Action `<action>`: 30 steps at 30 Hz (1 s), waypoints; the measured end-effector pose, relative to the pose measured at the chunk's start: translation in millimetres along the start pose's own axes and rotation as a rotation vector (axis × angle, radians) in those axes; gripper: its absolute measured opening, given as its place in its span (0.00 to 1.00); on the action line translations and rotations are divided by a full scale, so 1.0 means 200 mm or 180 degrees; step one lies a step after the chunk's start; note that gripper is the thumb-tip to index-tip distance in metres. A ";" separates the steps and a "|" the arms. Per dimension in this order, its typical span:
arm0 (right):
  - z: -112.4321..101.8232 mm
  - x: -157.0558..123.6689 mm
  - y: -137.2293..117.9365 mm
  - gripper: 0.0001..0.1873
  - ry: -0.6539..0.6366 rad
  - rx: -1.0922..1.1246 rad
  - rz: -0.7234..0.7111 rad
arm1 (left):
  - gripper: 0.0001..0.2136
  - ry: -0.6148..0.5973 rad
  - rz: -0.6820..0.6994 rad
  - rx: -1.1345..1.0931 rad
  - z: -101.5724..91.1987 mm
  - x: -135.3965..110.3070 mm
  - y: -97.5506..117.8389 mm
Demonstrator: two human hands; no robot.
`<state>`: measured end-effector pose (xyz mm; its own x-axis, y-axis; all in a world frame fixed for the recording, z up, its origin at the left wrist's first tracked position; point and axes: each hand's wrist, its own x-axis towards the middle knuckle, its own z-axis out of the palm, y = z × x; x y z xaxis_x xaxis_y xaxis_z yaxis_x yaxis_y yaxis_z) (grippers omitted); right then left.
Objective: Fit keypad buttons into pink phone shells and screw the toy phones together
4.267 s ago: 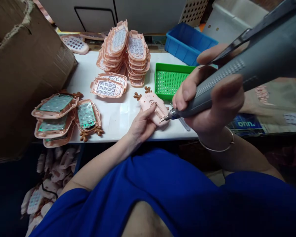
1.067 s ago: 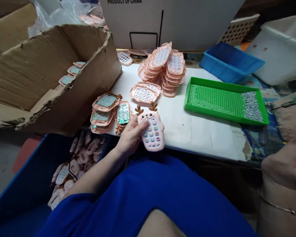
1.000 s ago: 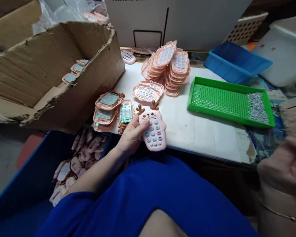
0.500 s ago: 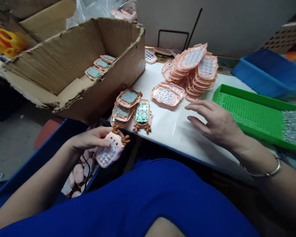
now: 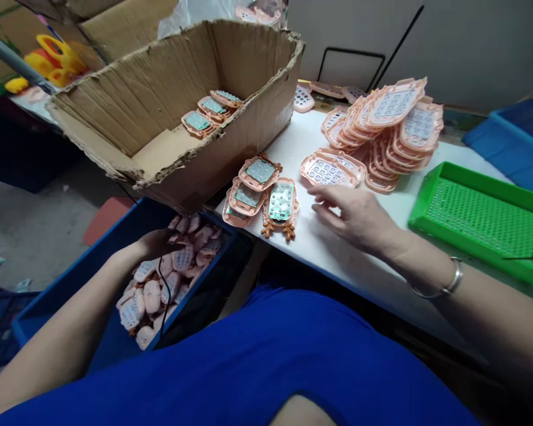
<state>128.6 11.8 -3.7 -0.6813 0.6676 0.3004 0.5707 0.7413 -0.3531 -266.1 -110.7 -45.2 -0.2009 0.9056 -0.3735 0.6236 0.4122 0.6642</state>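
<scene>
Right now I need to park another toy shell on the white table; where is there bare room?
Bare table lies between the right hand, the stacked keypad shells and the green tray. A narrow strip runs along the cardboard box. The corner by the circuit-board shells is crowded.

My left hand [image 5: 156, 241] sits low over the blue bin [image 5: 77, 283] of pink toy phones [image 5: 169, 283], and its fingers are turned away from me, so I cannot tell whether the grip has anything in it. The bin runs out behind my arm and shirt. The green tray [image 5: 479, 222] and the blue tub [image 5: 510, 142] are cut off by the right edge. A thin dark tool tip [image 5: 526, 258] pokes in from that edge; its body is out of view. The cardboard box [image 5: 182, 112] hides the worktop's [image 5: 337, 260] left end.
</scene>
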 end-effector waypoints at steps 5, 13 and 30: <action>0.11 0.12 -0.11 0.22 -0.0347 0.0247 0.0830 | 0.17 -0.2066 0.0137 -0.0214 0.12 -0.06 0.31; 0.13 0.20 -0.10 0.32 -0.0280 0.1331 0.1843 | 0.21 -0.2359 0.0613 -0.1124 0.37 -0.10 0.65; -0.12 -0.25 -0.22 0.38 0.1313 0.2899 0.3056 | 0.26 -0.0597 0.1382 -0.2807 0.83 -0.17 0.87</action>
<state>148.0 -52.2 18.8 0.0782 0.9754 -0.2059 0.1280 -0.2147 -0.9683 -25.4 -85.9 -23.9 0.0811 0.9962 -0.0303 -0.1839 0.0448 0.9819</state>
